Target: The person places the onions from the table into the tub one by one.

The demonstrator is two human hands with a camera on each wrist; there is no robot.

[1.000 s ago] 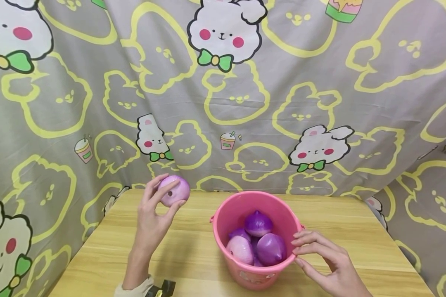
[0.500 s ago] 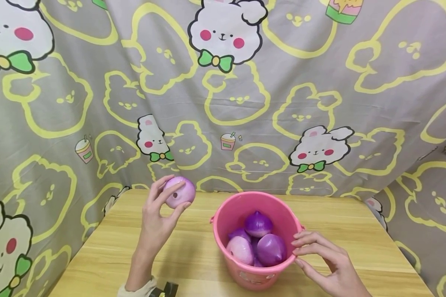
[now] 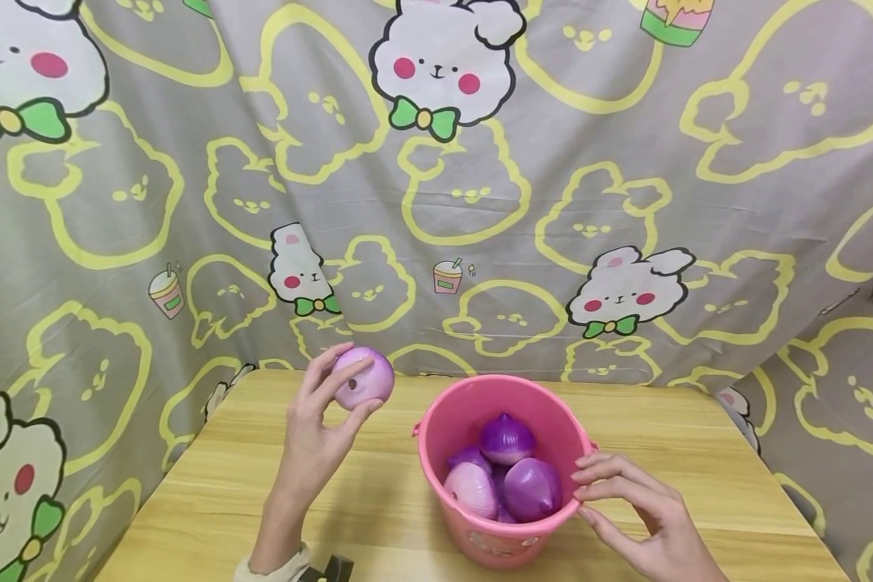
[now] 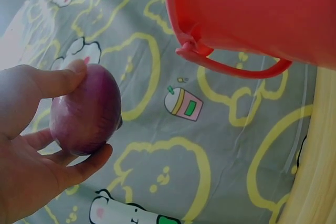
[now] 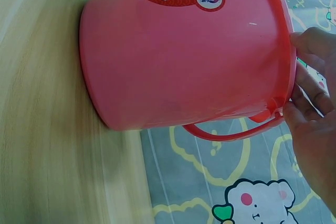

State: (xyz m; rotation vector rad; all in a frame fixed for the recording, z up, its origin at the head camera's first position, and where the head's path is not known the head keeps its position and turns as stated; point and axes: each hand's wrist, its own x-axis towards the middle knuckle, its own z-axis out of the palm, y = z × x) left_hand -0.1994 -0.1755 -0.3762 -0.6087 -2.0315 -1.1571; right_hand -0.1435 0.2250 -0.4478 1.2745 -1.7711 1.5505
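In the head view, my left hand (image 3: pixel 320 428) holds a purple onion (image 3: pixel 369 380) between thumb and fingers, above the table and left of the pink bucket (image 3: pixel 436 485). The left wrist view shows the same onion (image 4: pixel 92 111) in the grip, apart from the bucket (image 4: pixel 252 19). My right hand (image 3: pixel 643 513) grips the bucket's right rim with its fingertips. Up close in the right wrist view, thumb and fingers meet the rim of the upright bucket (image 5: pixel 184 66). Inside the bucket lie several purple onions (image 3: pixel 531 489), some partly hidden.
The bucket stands on a light wooden table (image 3: pixel 378 517). A grey curtain (image 3: pixel 480 202) with yellow outlines and white rabbits hangs behind the table and along its sides. The bucket's handle (image 5: pixel 231 135) hangs down its far side.
My left hand has moved slightly right with the onion, closer to the bucket. The right hand, the bucket and the onions inside stay where they were.
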